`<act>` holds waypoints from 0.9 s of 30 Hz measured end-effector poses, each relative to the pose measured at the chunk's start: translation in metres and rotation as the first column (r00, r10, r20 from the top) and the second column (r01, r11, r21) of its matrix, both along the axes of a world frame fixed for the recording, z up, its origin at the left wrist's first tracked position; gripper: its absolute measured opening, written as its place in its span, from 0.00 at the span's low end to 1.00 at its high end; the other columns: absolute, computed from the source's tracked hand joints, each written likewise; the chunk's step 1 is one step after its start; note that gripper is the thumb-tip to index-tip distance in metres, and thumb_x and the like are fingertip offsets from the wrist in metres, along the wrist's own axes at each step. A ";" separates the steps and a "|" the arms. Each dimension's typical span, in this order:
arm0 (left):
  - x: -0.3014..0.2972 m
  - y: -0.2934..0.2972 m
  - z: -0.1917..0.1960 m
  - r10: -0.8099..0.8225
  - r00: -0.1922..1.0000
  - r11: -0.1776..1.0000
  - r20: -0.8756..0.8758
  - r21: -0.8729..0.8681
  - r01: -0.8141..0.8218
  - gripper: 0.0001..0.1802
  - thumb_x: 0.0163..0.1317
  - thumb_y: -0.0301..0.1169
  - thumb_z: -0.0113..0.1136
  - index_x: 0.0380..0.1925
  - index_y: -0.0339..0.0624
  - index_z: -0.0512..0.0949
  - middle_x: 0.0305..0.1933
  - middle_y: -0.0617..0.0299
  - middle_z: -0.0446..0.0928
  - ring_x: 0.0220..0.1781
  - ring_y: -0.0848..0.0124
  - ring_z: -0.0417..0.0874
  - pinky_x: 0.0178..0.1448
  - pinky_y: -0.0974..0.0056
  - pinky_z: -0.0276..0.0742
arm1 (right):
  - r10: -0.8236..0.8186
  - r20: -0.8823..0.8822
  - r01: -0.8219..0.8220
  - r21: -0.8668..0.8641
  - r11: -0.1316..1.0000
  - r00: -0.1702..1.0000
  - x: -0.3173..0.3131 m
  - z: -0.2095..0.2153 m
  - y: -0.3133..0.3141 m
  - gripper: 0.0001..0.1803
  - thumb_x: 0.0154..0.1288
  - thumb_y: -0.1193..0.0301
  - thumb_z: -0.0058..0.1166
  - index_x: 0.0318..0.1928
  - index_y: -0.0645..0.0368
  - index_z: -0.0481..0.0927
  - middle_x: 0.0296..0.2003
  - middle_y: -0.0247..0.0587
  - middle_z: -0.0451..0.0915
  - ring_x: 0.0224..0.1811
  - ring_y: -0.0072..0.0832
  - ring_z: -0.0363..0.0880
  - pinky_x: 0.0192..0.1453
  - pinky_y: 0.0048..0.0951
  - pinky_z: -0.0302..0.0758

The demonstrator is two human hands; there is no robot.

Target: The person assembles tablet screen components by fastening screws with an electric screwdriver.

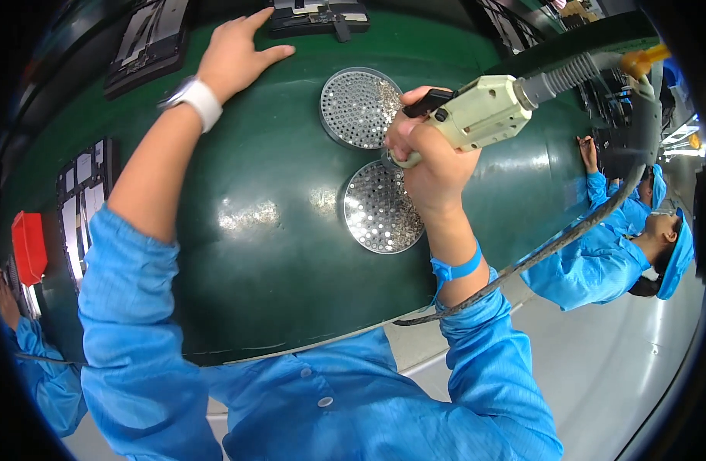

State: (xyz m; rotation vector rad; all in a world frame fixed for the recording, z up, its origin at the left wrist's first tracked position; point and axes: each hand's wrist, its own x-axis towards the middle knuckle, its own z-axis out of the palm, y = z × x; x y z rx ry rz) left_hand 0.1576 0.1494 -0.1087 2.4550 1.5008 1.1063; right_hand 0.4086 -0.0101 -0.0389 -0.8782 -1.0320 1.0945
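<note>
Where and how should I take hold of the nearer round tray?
Grip the nearer round tray by its left rim, probably best approached from the left. Its raised edge is unobstructed there, while the right hand and wrist crowd its upper right in the picture. Loose silvery pieces lie inside, so keeping it level seems wise.

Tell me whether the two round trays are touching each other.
Apart: the head view shows a strip of green table between the farther tray and the nearer tray.
</note>
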 end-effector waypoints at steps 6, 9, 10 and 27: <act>0.015 0.029 -0.008 0.099 0.992 0.994 0.077 -0.045 -0.096 0.32 0.56 0.43 0.73 0.59 0.38 0.79 0.56 0.44 0.81 0.54 0.50 0.83 0.62 0.57 0.76 | -0.041 0.117 0.041 -0.001 0.999 0.992 -0.006 0.008 -0.006 0.14 0.52 0.81 0.52 0.42 0.69 0.76 0.21 0.40 0.74 0.18 0.25 0.69 0.27 0.30 0.72; 0.017 0.025 0.006 0.070 0.852 0.969 0.519 -0.237 0.064 0.28 0.61 0.34 0.71 0.60 0.32 0.77 0.53 0.51 0.82 0.52 0.60 0.84 0.59 0.61 0.78 | -0.045 0.102 0.043 0.020 0.999 0.994 -0.003 0.007 -0.009 0.14 0.52 0.81 0.53 0.42 0.68 0.76 0.21 0.40 0.74 0.18 0.24 0.69 0.26 0.30 0.72; 0.019 0.018 0.016 0.200 0.646 0.858 0.736 -0.450 0.247 0.27 0.64 0.32 0.69 0.60 0.30 0.76 0.53 0.53 0.82 0.52 0.63 0.84 0.60 0.62 0.78 | -0.045 0.099 0.043 0.028 0.999 0.994 -0.003 0.008 -0.009 0.14 0.52 0.81 0.53 0.42 0.68 0.76 0.21 0.40 0.74 0.18 0.24 0.69 0.26 0.30 0.72; -0.049 -0.238 0.063 0.501 0.337 0.791 0.797 -0.580 0.196 0.21 0.67 0.26 0.65 0.60 0.39 0.76 0.50 0.63 0.82 0.47 0.77 0.82 0.45 0.73 0.77 | -0.039 0.066 0.028 0.156 0.987 0.997 0.005 0.017 -0.018 0.17 0.53 0.82 0.54 0.46 0.71 0.77 0.24 0.39 0.77 0.19 0.22 0.71 0.25 0.26 0.71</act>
